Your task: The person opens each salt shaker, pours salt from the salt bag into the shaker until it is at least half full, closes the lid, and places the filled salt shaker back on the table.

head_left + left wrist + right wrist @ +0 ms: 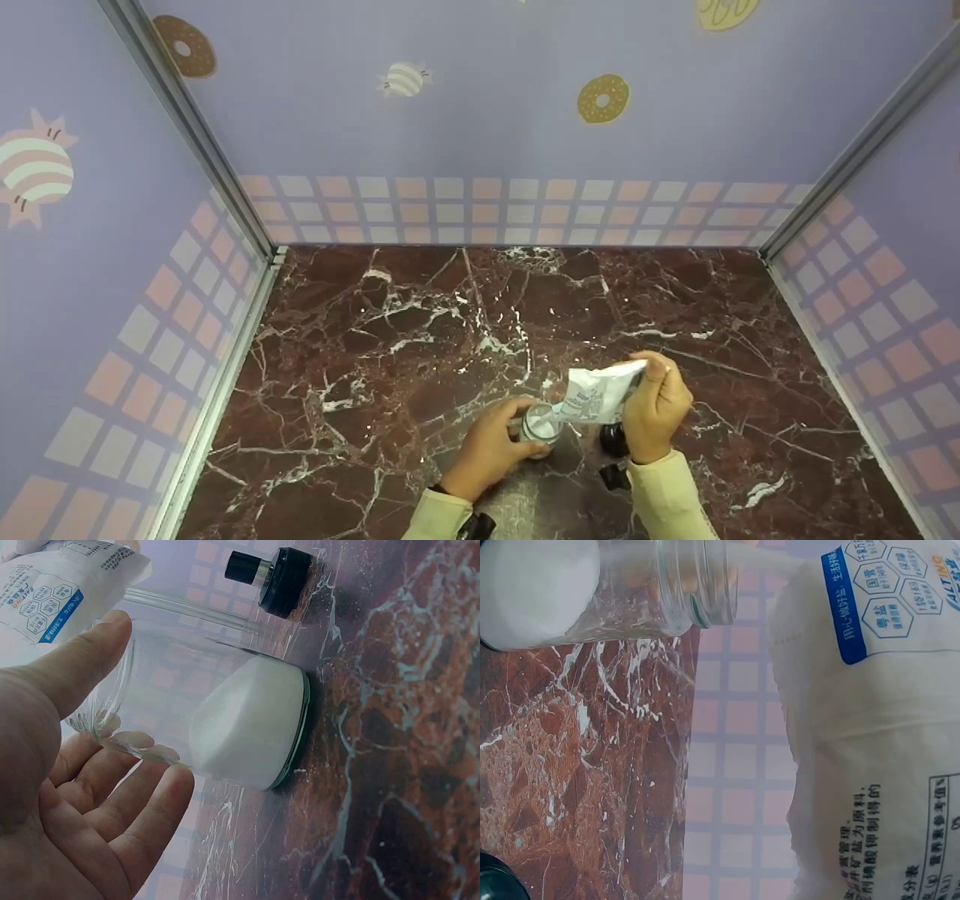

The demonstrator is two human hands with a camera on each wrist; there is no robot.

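My left hand (491,444) grips a clear glass jar (541,426), thumb on one side and fingers on the other. White salt (251,720) is heaped inside, sloping up one wall. The jar's base meets the marbled surface in the left wrist view. My right hand (658,405) pinches the upper end of a white printed salt bag (596,394), tipped with its open corner at the jar's mouth. A pale stream of salt (761,556) runs from the bag into the jar. Part of the right hand's fingers is hidden behind the bag.
A black lid with a knob (285,581) lies beside the jar, below the right hand, and a clear rod (187,607) extends near it. White specks are scattered over the dark red marbled surface (420,322). Purple patterned panels (487,112) enclose the back and both sides.
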